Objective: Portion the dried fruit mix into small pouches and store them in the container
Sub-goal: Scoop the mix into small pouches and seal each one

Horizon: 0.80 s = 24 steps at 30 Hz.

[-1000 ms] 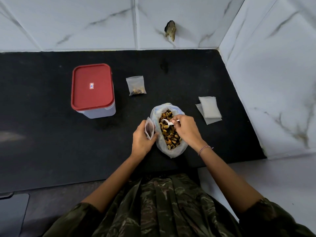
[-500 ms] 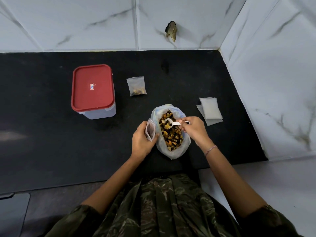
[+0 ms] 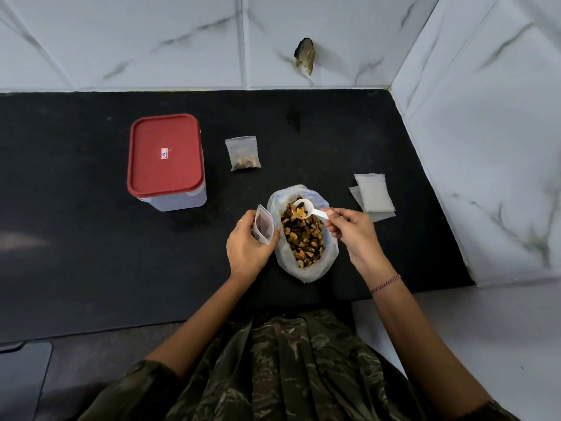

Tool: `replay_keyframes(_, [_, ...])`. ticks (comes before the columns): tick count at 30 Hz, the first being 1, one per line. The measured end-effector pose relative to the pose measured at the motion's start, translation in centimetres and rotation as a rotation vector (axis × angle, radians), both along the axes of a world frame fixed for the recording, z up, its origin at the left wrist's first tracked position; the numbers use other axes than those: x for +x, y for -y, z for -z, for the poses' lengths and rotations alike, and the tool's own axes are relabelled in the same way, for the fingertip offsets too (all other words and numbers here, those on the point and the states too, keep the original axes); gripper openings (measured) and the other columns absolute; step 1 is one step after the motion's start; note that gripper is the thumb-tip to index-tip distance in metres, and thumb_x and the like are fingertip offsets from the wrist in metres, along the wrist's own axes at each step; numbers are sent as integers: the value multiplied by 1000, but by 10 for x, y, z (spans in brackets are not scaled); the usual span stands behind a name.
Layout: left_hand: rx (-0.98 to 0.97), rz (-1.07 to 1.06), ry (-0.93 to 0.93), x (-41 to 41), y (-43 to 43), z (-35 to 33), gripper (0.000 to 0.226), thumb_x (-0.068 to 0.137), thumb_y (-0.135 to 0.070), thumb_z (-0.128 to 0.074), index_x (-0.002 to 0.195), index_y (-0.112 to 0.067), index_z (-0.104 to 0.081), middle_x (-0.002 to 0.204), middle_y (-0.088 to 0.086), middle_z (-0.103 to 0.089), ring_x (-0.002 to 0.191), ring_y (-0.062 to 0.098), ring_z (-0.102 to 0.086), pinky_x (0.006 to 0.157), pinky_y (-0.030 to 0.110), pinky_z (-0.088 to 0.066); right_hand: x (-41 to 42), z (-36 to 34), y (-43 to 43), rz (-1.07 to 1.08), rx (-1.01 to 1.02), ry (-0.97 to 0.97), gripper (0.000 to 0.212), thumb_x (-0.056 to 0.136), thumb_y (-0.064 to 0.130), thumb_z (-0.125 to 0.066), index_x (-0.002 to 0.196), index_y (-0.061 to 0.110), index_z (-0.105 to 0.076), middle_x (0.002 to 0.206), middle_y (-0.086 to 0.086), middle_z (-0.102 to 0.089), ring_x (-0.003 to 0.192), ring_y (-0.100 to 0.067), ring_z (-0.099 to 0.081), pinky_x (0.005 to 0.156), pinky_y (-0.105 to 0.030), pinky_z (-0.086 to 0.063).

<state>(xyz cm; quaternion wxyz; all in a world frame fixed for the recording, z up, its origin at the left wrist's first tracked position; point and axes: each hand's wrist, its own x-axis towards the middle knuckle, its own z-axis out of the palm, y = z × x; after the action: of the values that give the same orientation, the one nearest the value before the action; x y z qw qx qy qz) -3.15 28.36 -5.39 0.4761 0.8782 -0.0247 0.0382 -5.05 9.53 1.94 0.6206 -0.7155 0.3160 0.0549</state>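
A clear plastic bag (image 3: 303, 268) full of dried fruit mix lies open on the black counter (image 3: 91, 238). My right hand (image 3: 353, 235) pinches the handle of a white scoop (image 3: 303, 208), which carries a few pieces just above the mix. Left of the bag, my left hand (image 3: 247, 247) holds a small clear pouch (image 3: 263, 224) upright with its mouth open. A pouch with some mix in it (image 3: 243, 153) lies farther back. The container (image 3: 167, 162) with its red lid on stands at the back left.
A small stack of unfilled pouches (image 3: 372, 194) lies right of the bag. White marble walls close the counter at the back and on the right. A dark flat object (image 3: 21, 378) sits at the lower left edge.
My right hand drew back to the right and lifted the scoop out of the mix with a few pieces in it. The left hand and its pouch stayed in place.
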Motion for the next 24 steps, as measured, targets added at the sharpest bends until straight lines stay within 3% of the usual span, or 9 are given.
replay_keyframes(3, [12, -11, -15, 1, 0, -2, 27, 78, -38, -74, 86, -24, -53, 78, -11, -58, 69, 4, -56, 57, 24, -47, -4, -18, -13, -1, 131, 59, 15, 93, 10, -56, 86, 20, -66, 73, -2, -61, 67, -7, -53, 65, -20, -46])
replay_keyframes(6, [17, -33, -26, 1, 0, -3, 28, 78, -40, -73, 86, -21, -54, 77, -9, -60, 69, 6, -58, 60, 30, -51, -6, -26, -25, -43, 131, 78, 13, 93, 12, -57, 99, 13, -68, 72, 0, -62, 66, -5, -54, 65, -19, -47])
replay_keyframes(9, [3, -41, -40, 1, 0, -4, 28, 78, -40, -72, 87, -20, -56, 78, -8, -62, 71, 6, -59, 63, 35, -53, -7, -25, -38, -122, -7, 92, 20, 93, 16, -57, 108, 10, -68, 70, 4, -63, 62, -1, -55, 64, -16, -47])
replay_keyframes(12, [-23, -46, -43, -1, 1, -7, 26, 79, -38, -73, 87, -20, -56, 78, -9, -63, 72, 6, -60, 64, 37, -53, -8, -22, -46, -186, -195, 139, 22, 93, 22, -57, 109, 14, -69, 69, 9, -63, 62, 1, -57, 73, -18, -50])
replay_keyframes(18, [-105, -34, -72, -3, -1, -10, 22, 78, -31, -75, 90, -25, -58, 81, -11, -65, 77, 4, -62, 69, 37, -55, -10, -27, -54, -308, -525, 258, 21, 94, 17, -55, 109, 13, -69, 78, 11, -62, 69, 4, -56, 69, 2, -39])
replay_keyframes(24, [-131, -55, -91, -3, 0, -11, 25, 74, -33, -76, 84, -28, -54, 77, -9, -64, 72, 7, -61, 63, 33, -51, -15, -17, -64, -417, -768, 470, 17, 91, 10, -59, 104, 9, -71, 102, -4, -67, 92, -12, -61, 86, -23, -47])
